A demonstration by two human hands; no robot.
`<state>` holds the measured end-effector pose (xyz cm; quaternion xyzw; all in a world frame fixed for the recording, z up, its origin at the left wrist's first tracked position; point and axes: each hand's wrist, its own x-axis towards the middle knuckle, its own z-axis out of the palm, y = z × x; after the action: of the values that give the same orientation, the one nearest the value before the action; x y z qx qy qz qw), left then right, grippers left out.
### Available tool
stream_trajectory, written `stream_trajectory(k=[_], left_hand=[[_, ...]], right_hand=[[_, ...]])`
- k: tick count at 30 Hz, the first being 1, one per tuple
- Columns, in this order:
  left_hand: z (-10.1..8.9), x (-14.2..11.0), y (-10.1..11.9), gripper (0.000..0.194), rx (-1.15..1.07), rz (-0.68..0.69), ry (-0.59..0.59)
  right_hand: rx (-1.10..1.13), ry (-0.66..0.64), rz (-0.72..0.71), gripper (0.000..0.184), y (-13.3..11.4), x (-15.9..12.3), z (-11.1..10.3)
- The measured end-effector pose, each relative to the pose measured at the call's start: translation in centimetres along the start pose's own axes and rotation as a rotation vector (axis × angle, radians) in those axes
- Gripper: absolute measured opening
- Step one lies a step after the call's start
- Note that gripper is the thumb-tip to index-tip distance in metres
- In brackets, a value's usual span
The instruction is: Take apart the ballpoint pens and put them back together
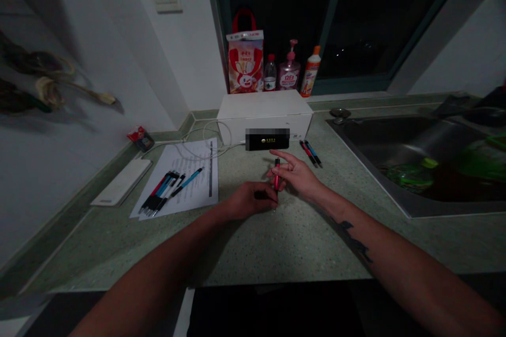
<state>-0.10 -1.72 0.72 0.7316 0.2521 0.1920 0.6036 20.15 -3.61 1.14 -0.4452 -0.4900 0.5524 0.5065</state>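
A red pen (276, 176) stands nearly upright between my two hands over the green speckled counter (292, 242). My right hand (298, 176) pinches its upper part, with the index finger stretched out. My left hand (249, 201) is closed around the pen's lower black end. Several more pens (166, 192), red, blue and black, lie on a printed sheet of paper (193, 189) to the left. Two further pens (311, 152) lie on the counter behind my right hand.
A white box (264, 110) with a black device (267, 141) and a white cable stands at the back. Behind it are a red bag (245, 60) and bottles (289, 71). A steel sink (435, 163) lies to the right, a white power bank (122, 181) at the left.
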Motion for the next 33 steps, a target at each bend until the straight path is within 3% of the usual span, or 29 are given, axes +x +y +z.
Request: stream_trajectory(k=[3, 8, 13, 21, 25, 30, 33], left_hand=[[0.1, 0.0, 0.1, 0.018, -0.008, 0.003, -0.009], [0.1, 0.0, 0.1, 0.017, -0.006, 0.006, -0.007], [0.1, 0.1, -0.2, 0.015, 0.021, 0.011, -0.011], [0.0, 0.1, -0.3, 0.013, 0.033, 0.037, -0.009], [0.1, 0.1, -0.3, 0.012, 0.040, 0.042, 0.038], [-0.2, 0.2, 0.0, 0.009, 0.105, 0.117, 0.141], [-0.6, 0.3, 0.0, 0.021, 0.192, 0.151, 0.202]], right_hand=[[-0.012, -0.012, -0.001, 0.052, -0.2, -0.1, 0.1], [-0.032, 0.005, -0.004, 0.066, -0.4, -0.2, 0.2], [-0.032, -0.004, 0.006, 0.055, -0.2, -0.1, 0.2], [-0.029, -0.022, 0.000, 0.062, -0.5, -0.2, 0.0], [-0.027, -0.034, -0.017, 0.076, -0.7, -0.3, 0.1], [-0.125, -0.131, -0.014, 0.043, 0.1, 0.0, 0.3], [-0.307, -0.006, -0.078, 0.038, 0.1, 0.7, -0.9]])
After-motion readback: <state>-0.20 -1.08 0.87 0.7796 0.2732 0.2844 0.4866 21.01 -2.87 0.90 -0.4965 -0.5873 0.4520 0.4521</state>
